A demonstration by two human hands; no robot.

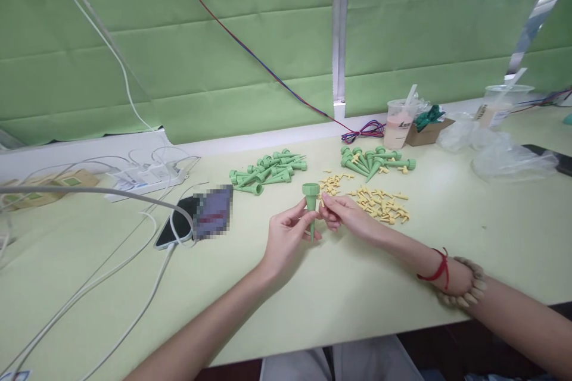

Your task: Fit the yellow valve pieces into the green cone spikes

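Note:
My left hand [288, 232] is closed around a green plastic watering spike [311, 193], held upright with its wide cap on top and its point down. Right beside it, my right hand [337, 211] pinches a small yellow plastic valve [322, 202] against the spike's side; the fingers partly hide it, and I cannot tell whether it sits in the spike. Behind my hands lies a pile of green spikes [268, 169]. A second group of green spikes [370, 161], some with yellow pieces, lies farther right. Loose yellow valves [379, 203] are scattered near my right hand.
A phone [176, 223] with a white cable lies left, near a power strip [147, 178] and tangled cords. At the back right stand a drink cup [397, 125], a small cardboard box [429, 132], plastic bags [504, 161] and another cup [496, 107].

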